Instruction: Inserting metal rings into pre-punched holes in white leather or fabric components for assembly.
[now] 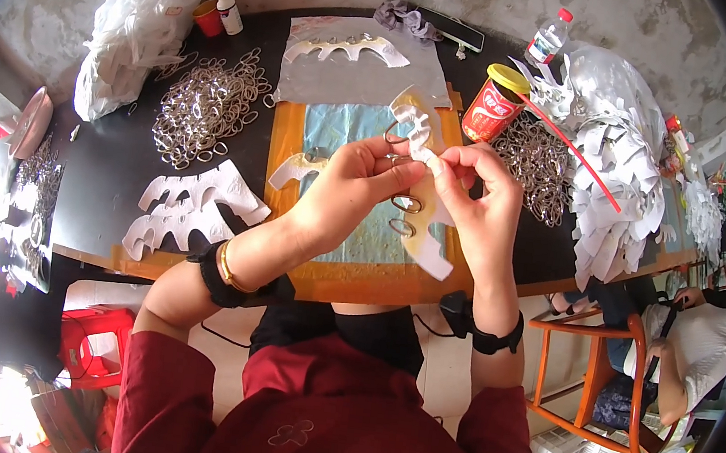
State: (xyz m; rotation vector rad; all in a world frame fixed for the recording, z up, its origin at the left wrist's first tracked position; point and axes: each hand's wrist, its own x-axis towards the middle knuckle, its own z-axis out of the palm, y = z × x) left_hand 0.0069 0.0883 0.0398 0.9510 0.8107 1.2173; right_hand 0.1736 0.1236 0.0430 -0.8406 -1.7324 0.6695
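Between my two hands is a white cut-out strip [428, 254] with yellowish glue smears and several oval metal rings [405, 203] along it. My left hand [352, 181] has its thumb and fingers closed on the strip's middle. From the other side, my right hand [481, 193] pinches a folded tab of the same strip; the fingertips partly cover it. Beneath them lies a pale blue cloth [336, 228] on a tan-edged board. Another glue-smeared white strip [291, 169] rests by my left hand, partly hidden by it.
A heap of metal rings [206, 110] sits left, another ring pile [537, 177] right. White strips [196, 194] lie at left front; one more strip [347, 48] is on a grey sheet. A red tin [491, 111] adjoins a long red stick [579, 154] and heaped white pieces [604, 196].
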